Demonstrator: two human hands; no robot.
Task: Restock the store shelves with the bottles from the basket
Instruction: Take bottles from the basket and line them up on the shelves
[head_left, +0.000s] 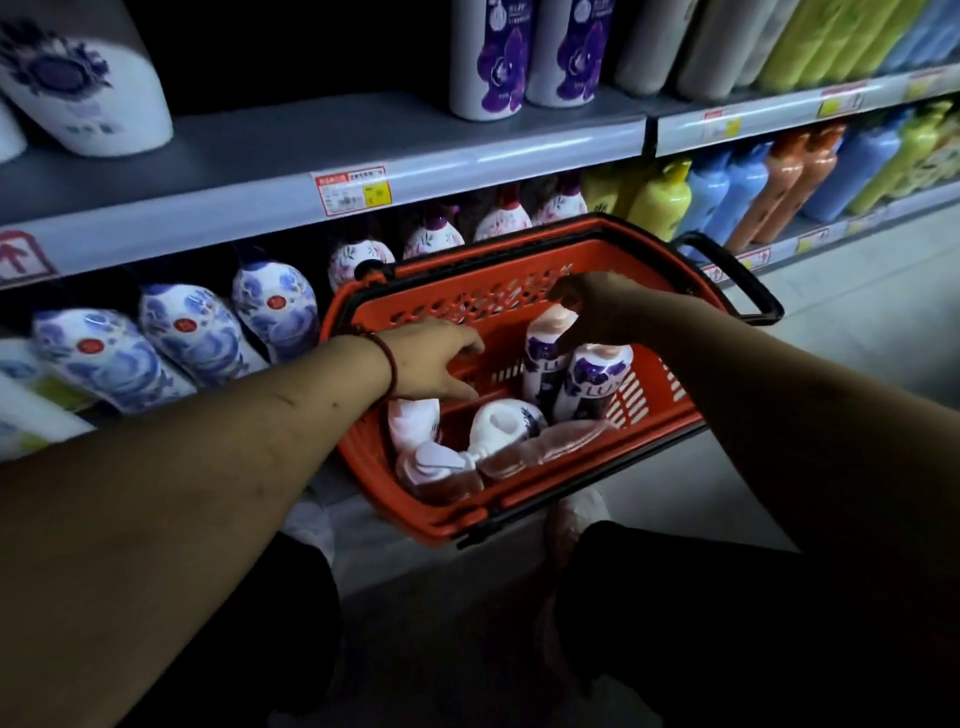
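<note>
Here the right hand (587, 306) pinches the top of a bottle (540, 364) upright in the basket (467, 522) — the left hand (434, 364) hovers inside, loosely spread.

One red basket (358, 306) was recorded, holding two upright bottles (592, 384) and four lying bottles (506, 426), six in all; left of the basket stood three blue-patterned bottles (197, 332), and above the basket stood two purple-flowered bottles (491, 57).

A red-and-white paper price label (350, 192) hangs centre-left. Yellow price tags (839, 104) sit upper right. Pale smooth floor (857, 332) fills the right.
</note>
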